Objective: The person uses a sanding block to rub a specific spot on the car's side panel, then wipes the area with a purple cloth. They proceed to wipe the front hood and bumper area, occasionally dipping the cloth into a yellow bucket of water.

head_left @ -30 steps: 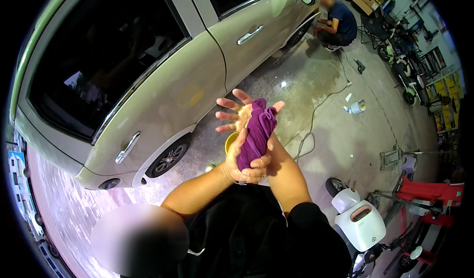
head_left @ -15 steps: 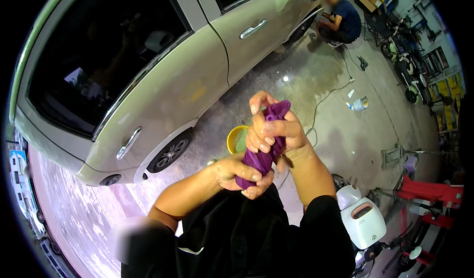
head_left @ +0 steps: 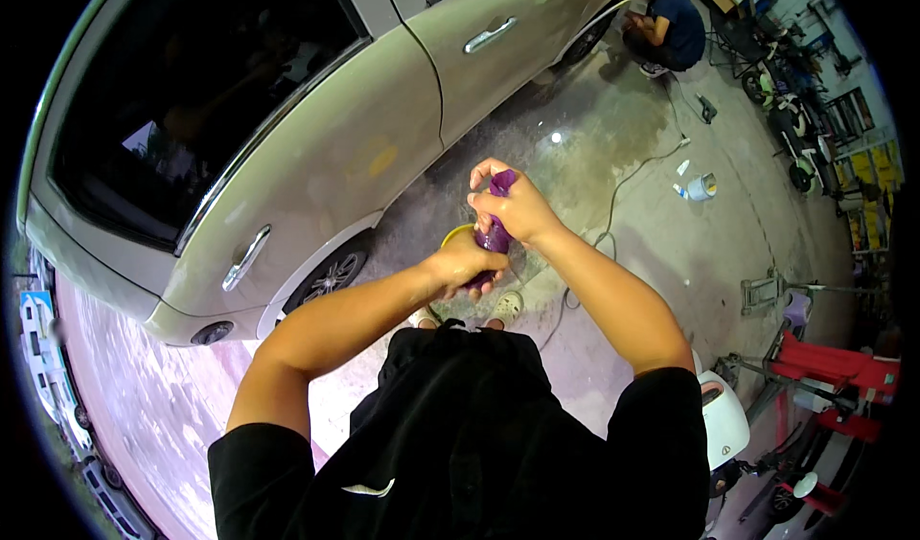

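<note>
The left hand (head_left: 465, 260) and right hand (head_left: 516, 209) had just moved farther out, curled round the near and far ends of the purple cloth (head_left: 493, 239), which stayed held between them. A yellow bucket (head_left: 454, 234) showed partly behind. On the stained concrete floor (head_left: 637, 272), along the car's (head_left: 402, 176) lower edge, a person (head_left: 677, 38) crouched.

Way ahead and right of the grip, a co-worker (head_left: 682, 34) in a dark blue tee is crouching, with a black handheld tool (head_left: 707, 110) lying nearby. A cable (head_left: 644, 164) snakes across the floor right of the grip, and a little tub (head_left: 702, 186) sits farther right. Back and right from the grip there's a white scooter (head_left: 725, 420) near some red equipment (head_left: 832, 367).
</note>
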`<state>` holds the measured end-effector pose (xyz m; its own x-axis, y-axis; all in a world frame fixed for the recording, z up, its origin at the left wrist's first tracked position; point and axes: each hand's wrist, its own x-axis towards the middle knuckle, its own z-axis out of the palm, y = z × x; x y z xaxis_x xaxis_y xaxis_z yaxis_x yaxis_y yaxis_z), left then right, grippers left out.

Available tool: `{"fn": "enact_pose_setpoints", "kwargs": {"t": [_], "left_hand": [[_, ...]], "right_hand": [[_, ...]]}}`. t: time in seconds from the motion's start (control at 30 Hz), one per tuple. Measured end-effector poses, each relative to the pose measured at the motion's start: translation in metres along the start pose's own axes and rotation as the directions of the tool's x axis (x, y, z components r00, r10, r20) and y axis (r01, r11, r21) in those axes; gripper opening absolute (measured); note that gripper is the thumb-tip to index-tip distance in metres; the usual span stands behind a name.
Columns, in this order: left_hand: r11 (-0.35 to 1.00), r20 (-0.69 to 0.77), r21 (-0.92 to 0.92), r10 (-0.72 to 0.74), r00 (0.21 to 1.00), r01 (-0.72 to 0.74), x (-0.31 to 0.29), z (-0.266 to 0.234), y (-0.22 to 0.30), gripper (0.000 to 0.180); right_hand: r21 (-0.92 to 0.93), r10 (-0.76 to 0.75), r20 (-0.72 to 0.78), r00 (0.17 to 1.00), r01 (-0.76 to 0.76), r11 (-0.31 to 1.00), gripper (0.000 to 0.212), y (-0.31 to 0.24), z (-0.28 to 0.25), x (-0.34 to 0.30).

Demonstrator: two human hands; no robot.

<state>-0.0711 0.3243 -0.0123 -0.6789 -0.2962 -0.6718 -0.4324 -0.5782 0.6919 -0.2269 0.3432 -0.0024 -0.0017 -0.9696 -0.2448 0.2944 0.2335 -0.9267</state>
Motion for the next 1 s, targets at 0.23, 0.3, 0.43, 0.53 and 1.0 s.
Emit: {"fn": "enact_pose_setpoints", "kwargs": {"t": [0.23, 0.3, 0.43, 0.53, 1.0], "left_hand": [[0.997, -0.150, 0.060, -0.047, 0.988, 0.056, 0.038, 0.000, -0.024, 0.017], [0.997, -0.173, 0.023, -0.072, 0.982, 0.077, 0.049, -0.002, -0.034, 0.017], [0.996, -0.224, 0.053, -0.065, 0.972, 0.078, 0.071, -0.002, -0.041, 0.016], [0.994, -0.258, 0.073, -0.059, 0.964, 0.081, 0.087, -0.006, -0.047, 0.018], [1.000, -0.327, -0.013, -0.025, 0.945, 0.022, 0.114, -0.012, -0.067, 0.026]], "right_hand": [[-0.343, -0.080, -0.174, 0.981, 0.015, 0.939, 0.018, 0.052, -0.008, 0.022], [-0.331, -0.017, -0.231, 0.973, -0.062, 0.942, 0.017, 0.066, -0.009, 0.026], [-0.404, -0.034, -0.327, 0.944, -0.107, 0.908, 0.014, 0.079, -0.015, 0.039], [-0.489, -0.087, -0.383, 0.920, -0.122, 0.864, 0.012, 0.090, -0.019, 0.052], [-0.801, -0.065, -0.437, 0.897, -0.355, 0.482, 0.030, 0.082, 0.001, 0.067]]}}
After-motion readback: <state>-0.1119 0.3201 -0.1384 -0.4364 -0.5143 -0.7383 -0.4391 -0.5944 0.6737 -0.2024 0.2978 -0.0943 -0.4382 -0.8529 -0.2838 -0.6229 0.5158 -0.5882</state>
